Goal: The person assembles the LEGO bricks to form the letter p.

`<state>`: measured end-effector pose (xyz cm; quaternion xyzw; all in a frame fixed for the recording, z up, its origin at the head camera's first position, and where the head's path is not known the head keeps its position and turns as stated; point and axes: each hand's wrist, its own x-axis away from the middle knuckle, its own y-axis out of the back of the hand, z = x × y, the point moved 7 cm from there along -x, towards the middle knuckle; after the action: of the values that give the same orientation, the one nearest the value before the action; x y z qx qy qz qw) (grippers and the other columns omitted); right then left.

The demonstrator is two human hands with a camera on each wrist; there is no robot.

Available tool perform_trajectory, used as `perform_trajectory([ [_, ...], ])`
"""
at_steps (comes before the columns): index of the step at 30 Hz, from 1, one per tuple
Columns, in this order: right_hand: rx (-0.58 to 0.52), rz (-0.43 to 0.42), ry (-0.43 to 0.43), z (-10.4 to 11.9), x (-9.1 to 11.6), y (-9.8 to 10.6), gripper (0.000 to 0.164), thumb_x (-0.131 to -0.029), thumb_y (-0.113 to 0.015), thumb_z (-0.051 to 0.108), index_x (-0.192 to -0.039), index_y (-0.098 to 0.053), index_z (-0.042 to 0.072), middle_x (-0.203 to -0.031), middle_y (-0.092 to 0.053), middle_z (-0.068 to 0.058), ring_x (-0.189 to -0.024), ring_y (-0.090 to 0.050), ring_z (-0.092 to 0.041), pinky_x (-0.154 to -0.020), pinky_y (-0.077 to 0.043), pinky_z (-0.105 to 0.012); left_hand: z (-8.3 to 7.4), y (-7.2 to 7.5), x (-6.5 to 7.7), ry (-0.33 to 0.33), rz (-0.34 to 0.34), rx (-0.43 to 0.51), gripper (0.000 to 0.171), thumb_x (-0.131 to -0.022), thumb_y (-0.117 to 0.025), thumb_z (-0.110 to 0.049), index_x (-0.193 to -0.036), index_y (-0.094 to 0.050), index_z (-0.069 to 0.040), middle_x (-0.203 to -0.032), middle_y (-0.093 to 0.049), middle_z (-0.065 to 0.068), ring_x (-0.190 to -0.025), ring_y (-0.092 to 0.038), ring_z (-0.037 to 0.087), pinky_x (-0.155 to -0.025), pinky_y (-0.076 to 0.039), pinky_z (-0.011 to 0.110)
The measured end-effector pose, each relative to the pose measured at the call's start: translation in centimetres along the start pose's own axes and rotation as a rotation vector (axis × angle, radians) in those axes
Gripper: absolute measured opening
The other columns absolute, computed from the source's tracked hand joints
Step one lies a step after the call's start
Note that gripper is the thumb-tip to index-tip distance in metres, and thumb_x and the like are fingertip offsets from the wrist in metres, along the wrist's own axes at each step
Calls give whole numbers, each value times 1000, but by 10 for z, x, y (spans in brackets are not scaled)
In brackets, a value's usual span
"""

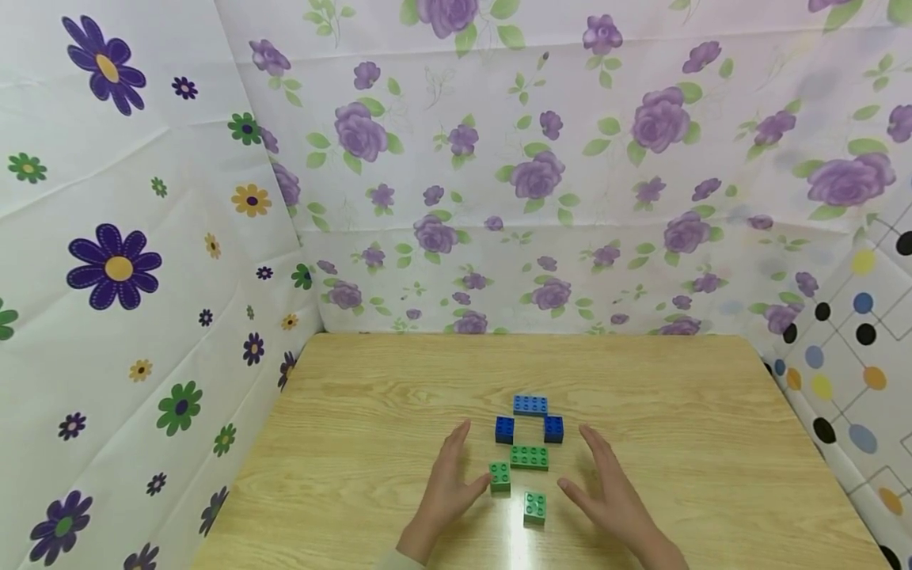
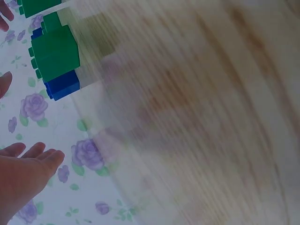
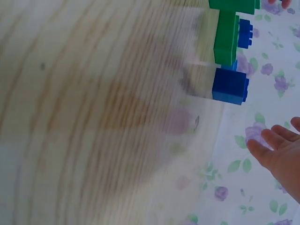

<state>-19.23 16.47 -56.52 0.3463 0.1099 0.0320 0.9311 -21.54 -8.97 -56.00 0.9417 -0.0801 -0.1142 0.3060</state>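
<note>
My left hand (image 1: 447, 487) is held with straight fingers left of the bricks, its thumb tip right at the side of a small green brick (image 1: 500, 476). On the other side, my right hand (image 1: 606, 491) has its fingers extended and grips nothing. Between the hands lies another small green brick (image 1: 534, 507), nearest the front. Behind it is a long green brick (image 1: 530, 457) with two rows of studs. Two small dark blue bricks, a left one (image 1: 504, 430) and a right one (image 1: 553, 429), stand farther back. A long lighter blue brick (image 1: 530, 405) is the farthest.
The bricks sit apart, studs up, on a wood-grain table (image 1: 356, 443). Behind it hangs a white cloth with purple roses (image 1: 537, 176). A daisy-patterned cloth (image 1: 178, 332) closes the left side, a dotted cloth (image 1: 848, 396) the right.
</note>
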Motion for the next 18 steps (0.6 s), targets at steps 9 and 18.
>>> perform_trajectory([
  [9, -157, 88, -26, 0, 2, -19, 86, -83, -77, 33, -151, -27, 12, -151, -36, -13, -133, -39, -36, -104, -40, -57, 7, -13, 2, 27, 46, 155, 83, -82, -77, -15, -148, -29, -3, -143, -43, 20, -131, -41, 39, -106, -41, 51],
  [18, -369, 244, -63, -2, 3, -40, 83, -82, -77, 31, -147, -31, 7, -148, -38, -17, -132, -40, -38, -107, -38, -54, 12, -24, 2, 85, 87, 330, 78, -81, -76, -6, -145, -33, 2, -137, -45, 25, -126, -44, 42, -106, -42, 47],
])
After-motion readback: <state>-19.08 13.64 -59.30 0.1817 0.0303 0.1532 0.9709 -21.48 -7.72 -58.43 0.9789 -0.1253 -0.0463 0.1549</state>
